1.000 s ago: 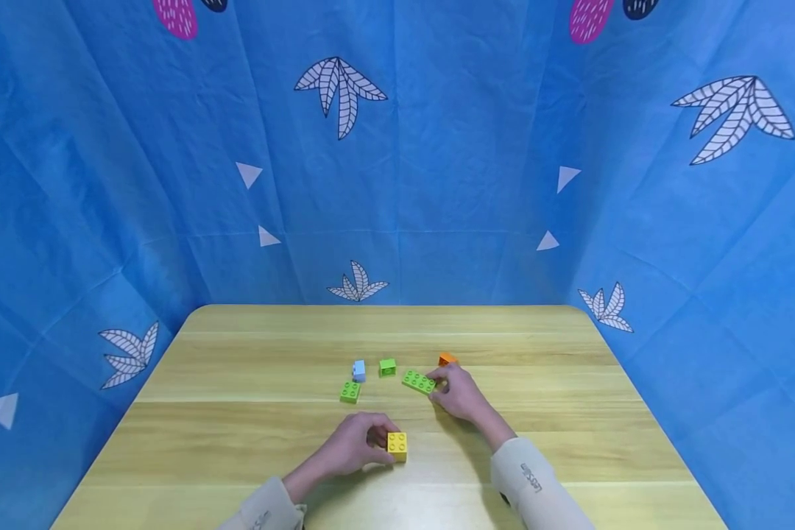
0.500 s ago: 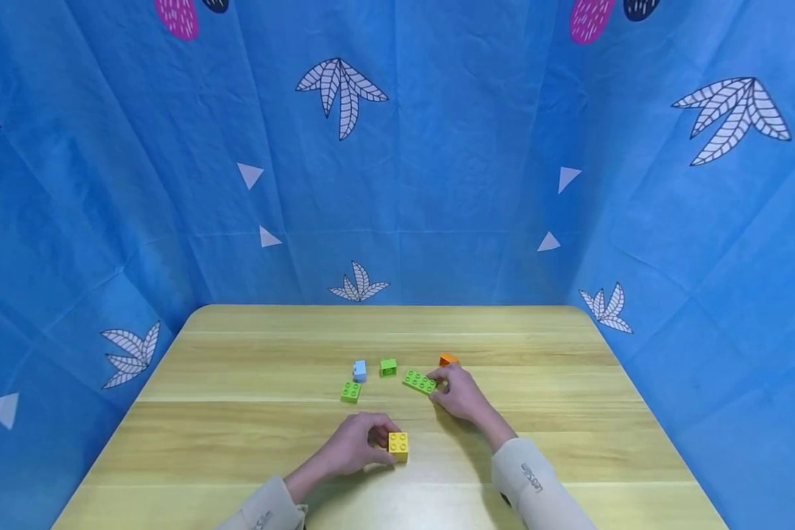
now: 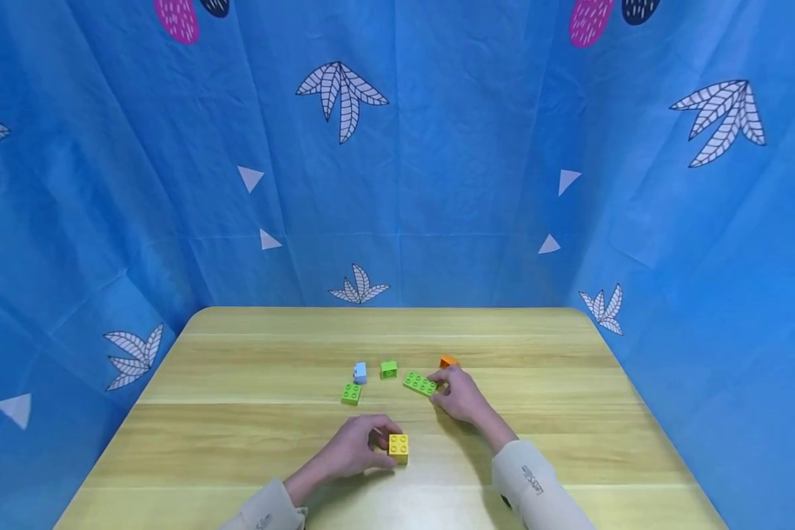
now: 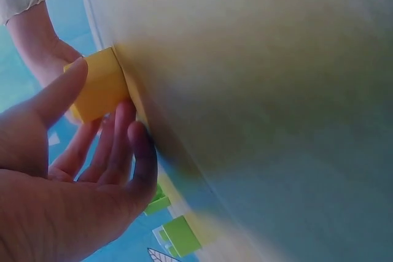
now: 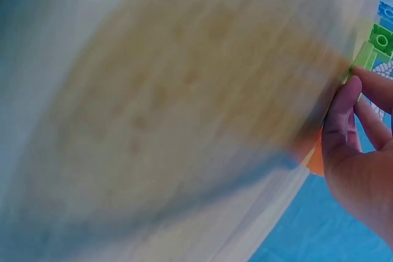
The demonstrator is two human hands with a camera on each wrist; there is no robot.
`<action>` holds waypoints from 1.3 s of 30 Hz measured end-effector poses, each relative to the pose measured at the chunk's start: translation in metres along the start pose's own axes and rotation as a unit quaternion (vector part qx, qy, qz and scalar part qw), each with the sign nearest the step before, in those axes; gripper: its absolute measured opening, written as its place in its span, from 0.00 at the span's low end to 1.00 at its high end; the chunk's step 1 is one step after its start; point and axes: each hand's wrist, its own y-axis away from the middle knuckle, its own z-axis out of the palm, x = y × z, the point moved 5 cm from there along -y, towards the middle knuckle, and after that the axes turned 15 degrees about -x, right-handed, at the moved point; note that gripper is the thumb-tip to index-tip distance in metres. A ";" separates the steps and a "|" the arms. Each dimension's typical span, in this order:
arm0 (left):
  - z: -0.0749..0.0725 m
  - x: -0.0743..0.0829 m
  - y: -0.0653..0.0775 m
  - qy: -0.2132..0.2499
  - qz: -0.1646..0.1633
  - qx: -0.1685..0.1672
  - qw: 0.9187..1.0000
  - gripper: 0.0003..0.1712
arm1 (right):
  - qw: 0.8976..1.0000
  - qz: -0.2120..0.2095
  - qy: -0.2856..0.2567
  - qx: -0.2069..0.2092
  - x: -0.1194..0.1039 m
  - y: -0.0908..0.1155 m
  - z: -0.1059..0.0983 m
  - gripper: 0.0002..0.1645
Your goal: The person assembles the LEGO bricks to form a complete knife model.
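Observation:
On the near middle of the table, my left hand (image 3: 361,445) holds a yellow toy building brick (image 3: 398,449) with studs facing up. The left wrist view shows the thumb on one side of that yellow brick (image 4: 103,85) and the fingers on the other. Farther forward and to the right, my right hand (image 3: 460,394) pinches the right end of a long, flat green brick (image 3: 419,383). In the right wrist view, thumb and forefinger meet at the end of this green brick (image 5: 365,56). Just beyond the right hand lies an orange brick (image 3: 448,361), partly hidden by it.
Left of the long green brick are a small green brick (image 3: 389,369) on its side, a light blue brick (image 3: 360,373) and another green brick (image 3: 350,394) with studs up. The wooden table (image 3: 238,368) meets a blue patterned curtain (image 3: 464,169) at its back and sides.

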 end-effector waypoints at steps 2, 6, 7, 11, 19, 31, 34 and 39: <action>0.001 0.000 0.001 0.002 -0.006 -0.001 1.000 0.27 | 1.000 0.001 0.001 0.000 0.000 0.000 0.000 0.24; 0.000 0.001 0.004 0.011 0.003 -0.003 1.000 0.32 | 1.000 -0.005 0.000 -0.002 0.000 0.002 -0.001 0.24; 0.000 0.001 0.005 0.015 0.006 -0.003 1.000 0.33 | 1.000 -0.007 -0.002 -0.003 -0.001 0.002 -0.001 0.24; -0.005 0.002 0.010 0.036 0.014 0.000 0.999 0.36 | 1.000 -0.009 0.000 -0.007 -0.002 0.004 -0.001 0.24; -0.021 -0.001 0.017 0.047 0.002 0.014 0.999 0.37 | 1.000 0.000 -0.012 -0.018 0.000 0.005 0.000 0.24; -0.034 -0.006 0.020 0.027 -0.001 0.041 0.999 0.34 | 1.000 -0.015 0.021 -0.014 -0.006 0.012 0.003 0.20; -0.034 -0.009 0.020 0.023 -0.002 0.045 0.999 0.32 | 0.999 -0.031 0.026 -0.017 -0.009 0.016 0.004 0.20; -0.034 -0.013 0.021 0.010 -0.002 0.057 0.998 0.29 | 0.997 -0.062 0.032 -0.031 -0.015 0.023 0.009 0.21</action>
